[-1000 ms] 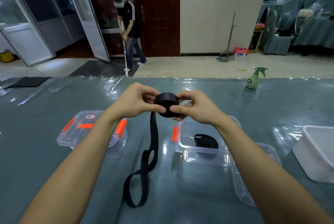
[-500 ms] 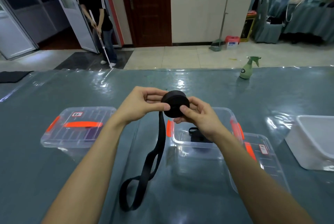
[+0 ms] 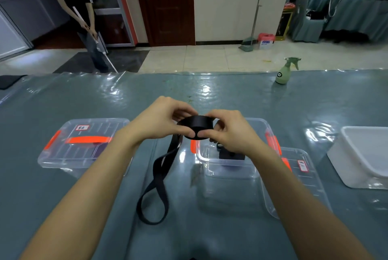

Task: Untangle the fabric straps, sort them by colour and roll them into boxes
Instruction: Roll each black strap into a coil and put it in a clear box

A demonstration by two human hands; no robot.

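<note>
A black fabric strap, partly wound into a flat roll (image 3: 196, 126), is held above the table between both hands. My left hand (image 3: 159, 121) pinches the roll's left side; my right hand (image 3: 227, 131) pinches its right side, the thumbs meeting at its front. The strap's loose tail (image 3: 156, 184) hangs down and loops on the table. Below my right hand stands an open clear box (image 3: 228, 167) with orange latches, with another black strap roll (image 3: 231, 155) inside, partly hidden by my wrist.
A closed clear box with orange handle (image 3: 84, 144) sits at the left. A clear lid (image 3: 298, 178) lies right of the open box, a white tub (image 3: 365, 157) farther right. A green spray bottle (image 3: 283, 73) stands at the far edge. A person mops beyond the table.
The roll has tipped from facing me to lying flatter, and both hands shifted their pinch round it. The loose tail looks shorter. My head has turned and dipped.
</note>
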